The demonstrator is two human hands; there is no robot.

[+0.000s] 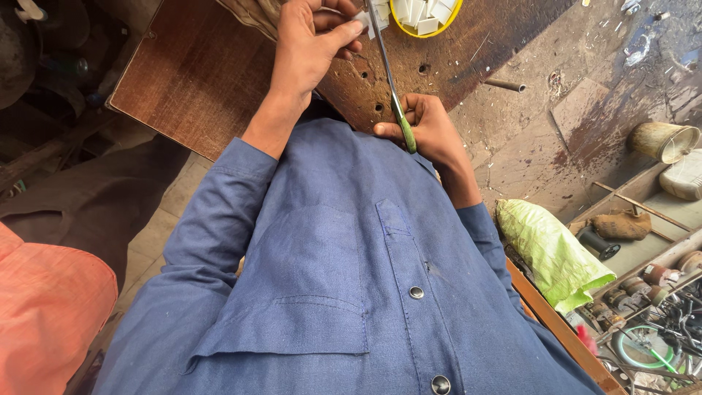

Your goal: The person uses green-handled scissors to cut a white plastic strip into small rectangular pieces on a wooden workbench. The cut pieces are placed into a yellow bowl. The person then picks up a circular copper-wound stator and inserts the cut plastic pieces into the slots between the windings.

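The fingers [398, 108] of the right hand [431, 132] are closed around the green handle of a screwdriver [391, 84], whose thin shaft runs up and away to a small white piece [363, 20]. That piece is pinched between the thumb and fingertips of the left hand [311, 47], just left of the screwdriver's tip. Beyond the tip sits a yellow bowl [453, 18] of similar white pieces, on the worn, hole-pocked wooden worktop [197, 73]. To the right of the screwdriver lies a green sack [552, 252], well apart. The risk as I judge it: the tip sits close to the left fingertips, so a slip off the small piece could jab them or flick it away.
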